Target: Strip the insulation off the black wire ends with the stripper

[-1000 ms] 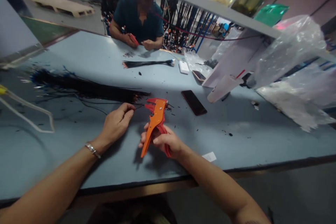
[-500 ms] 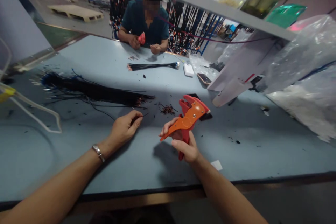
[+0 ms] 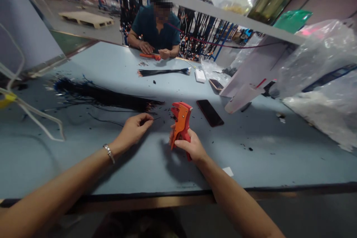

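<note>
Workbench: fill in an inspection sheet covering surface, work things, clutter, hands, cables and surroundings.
Surface: blue-grey bench, dark scraps scattered on it.
Work things: orange-and-red pliers; thin dark wire.
Clutter: dark phone, white slip, plastic bags.
Hands: left hand pinches the wire; right hand grips the pliers by the handles.
Cables: large wire bundle beyond the left hand; smaller bundle farther back.
Surroundings: co-worker across the bench; wooden pallet in the background.

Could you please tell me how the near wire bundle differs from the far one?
The near bundle is thick and straggling; the far bundle is slim and neat. The near bundle's blue end points left; the far bundle's points right. Both are mostly black and lie on the table.
</note>
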A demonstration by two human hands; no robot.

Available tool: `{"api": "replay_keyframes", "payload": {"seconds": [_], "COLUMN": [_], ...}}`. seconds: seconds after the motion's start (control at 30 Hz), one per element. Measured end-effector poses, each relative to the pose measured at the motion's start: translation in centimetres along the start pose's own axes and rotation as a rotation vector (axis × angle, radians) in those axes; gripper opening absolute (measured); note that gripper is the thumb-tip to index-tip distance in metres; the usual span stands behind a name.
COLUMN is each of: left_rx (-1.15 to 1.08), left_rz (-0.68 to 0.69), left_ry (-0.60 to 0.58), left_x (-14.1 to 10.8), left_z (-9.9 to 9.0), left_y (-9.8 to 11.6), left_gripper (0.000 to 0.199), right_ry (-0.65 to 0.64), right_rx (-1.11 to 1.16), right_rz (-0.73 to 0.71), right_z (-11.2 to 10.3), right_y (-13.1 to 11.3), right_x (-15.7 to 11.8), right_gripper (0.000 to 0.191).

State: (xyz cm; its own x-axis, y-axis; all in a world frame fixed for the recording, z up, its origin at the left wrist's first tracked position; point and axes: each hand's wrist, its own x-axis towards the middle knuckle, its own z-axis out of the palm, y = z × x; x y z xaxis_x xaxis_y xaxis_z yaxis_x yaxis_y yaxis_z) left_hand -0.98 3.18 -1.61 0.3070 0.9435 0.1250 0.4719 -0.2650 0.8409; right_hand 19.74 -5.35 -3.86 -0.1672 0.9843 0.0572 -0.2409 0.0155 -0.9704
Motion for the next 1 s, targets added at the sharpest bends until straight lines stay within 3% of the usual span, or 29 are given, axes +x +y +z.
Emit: {"api": "replay_keyframes", "payload": {"seconds": [0.07,0.17,0.27,0.4,0.53,1.0], "left_rx": [-0.068,-0.184,-0.187,-0.092,-0.065,-0.108], "left_rz": [-0.017,-0.026,0.003,0.092,0.092,0.118], "left_ry": [0.017,0.141,0.200,0.198,0.180,0.106], "left_x": [0.3,0.6,0.5,0.1,-0.1,-0.5], "left_z": [0.3,1.3,2.2,2.3,1.8,1.9], "left_y": [0.9,1.6,1.2,0.1,-0.4,0.1], "left_gripper": [0.025,0.024,0.023,0.023,0.024,0.023], "right_ry": [0.017,0.039,0.008,-0.100,-0.186,-0.204], "right_rx": [-0.075,-0.117,0.026,0.397,0.611,0.670], "right_rz": [-0.019,-0.023,0.049,0.211,0.327,0.366], "right_z": [0.0,0.0,0.1,0.4,0.7,1.2], "right_y": [-0.4,-0.7,-0.8,-0.8,-0.5,-0.4], "right_x": [-0.1,-0.2,-0.3,-0.5,-0.6,-1.1], "right_gripper": [0.041,0.041,0.041,0.037,0.037,0.042]}}
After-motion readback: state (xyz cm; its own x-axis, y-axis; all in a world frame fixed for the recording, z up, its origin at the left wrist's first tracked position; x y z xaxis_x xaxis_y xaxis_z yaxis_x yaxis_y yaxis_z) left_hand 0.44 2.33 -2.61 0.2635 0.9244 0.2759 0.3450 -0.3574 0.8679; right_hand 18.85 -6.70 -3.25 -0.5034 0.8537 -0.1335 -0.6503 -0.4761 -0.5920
